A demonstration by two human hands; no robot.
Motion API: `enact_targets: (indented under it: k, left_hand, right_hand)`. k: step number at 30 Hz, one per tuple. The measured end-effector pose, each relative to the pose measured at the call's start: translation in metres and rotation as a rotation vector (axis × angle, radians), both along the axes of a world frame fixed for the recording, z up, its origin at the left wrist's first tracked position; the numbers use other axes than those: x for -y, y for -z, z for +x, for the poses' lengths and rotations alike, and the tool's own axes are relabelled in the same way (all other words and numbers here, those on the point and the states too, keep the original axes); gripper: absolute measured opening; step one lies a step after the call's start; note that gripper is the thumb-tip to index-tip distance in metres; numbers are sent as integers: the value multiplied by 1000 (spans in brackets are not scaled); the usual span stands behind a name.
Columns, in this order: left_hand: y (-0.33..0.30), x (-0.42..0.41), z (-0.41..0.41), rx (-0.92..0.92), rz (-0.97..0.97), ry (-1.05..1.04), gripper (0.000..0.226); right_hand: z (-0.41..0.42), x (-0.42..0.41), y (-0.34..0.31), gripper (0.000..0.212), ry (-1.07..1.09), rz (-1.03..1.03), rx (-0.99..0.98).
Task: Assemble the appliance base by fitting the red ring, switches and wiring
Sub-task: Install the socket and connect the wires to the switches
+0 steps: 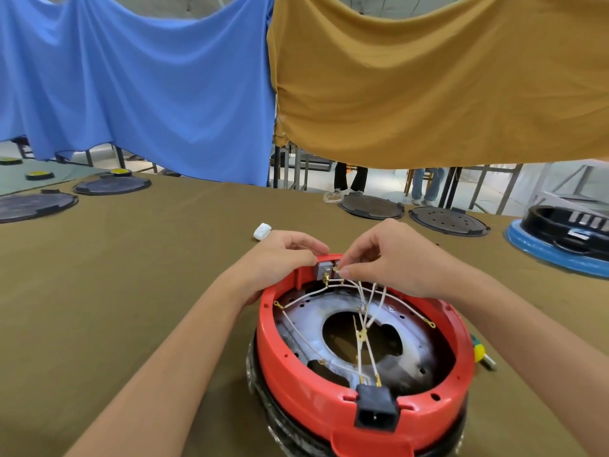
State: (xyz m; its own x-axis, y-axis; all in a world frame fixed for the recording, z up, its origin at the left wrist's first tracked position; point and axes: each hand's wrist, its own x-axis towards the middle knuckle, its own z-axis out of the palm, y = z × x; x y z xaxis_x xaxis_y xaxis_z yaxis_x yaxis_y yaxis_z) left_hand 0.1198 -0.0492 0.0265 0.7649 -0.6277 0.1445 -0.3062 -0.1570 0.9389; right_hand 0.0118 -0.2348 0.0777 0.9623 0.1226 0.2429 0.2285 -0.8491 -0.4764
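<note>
Your right hand (392, 258) pinches a brass wire terminal (336, 269) at the grey switch (323, 271), while your left hand (280, 255) grips the red ring (329, 410), at lower centre of the frame on the worktop (131, 275). You look mid-wiring; next, push that terminal squarely onto its tab.

Single head-worn wide view, looked forward and down, sat close over the table (131, 291); hanging cloths (428, 77) filled 12 o'clock
</note>
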Motion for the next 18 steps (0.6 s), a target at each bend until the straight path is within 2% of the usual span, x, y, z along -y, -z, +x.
enact_targets:
  k: [6,10,18]
  left_hand:
    - [-3,0,-4,16,20,-16,23]
    - [-3,-1,-5,5,18,2,24]
    - [-2,-2,-2,15,31,33,31]
  right_hand:
    - [-3,-8,4,13,15,-75,16]
    - [-4,-11,8,5,32,-97,38]
    - [-2,-12,14,5,58,-71,73]
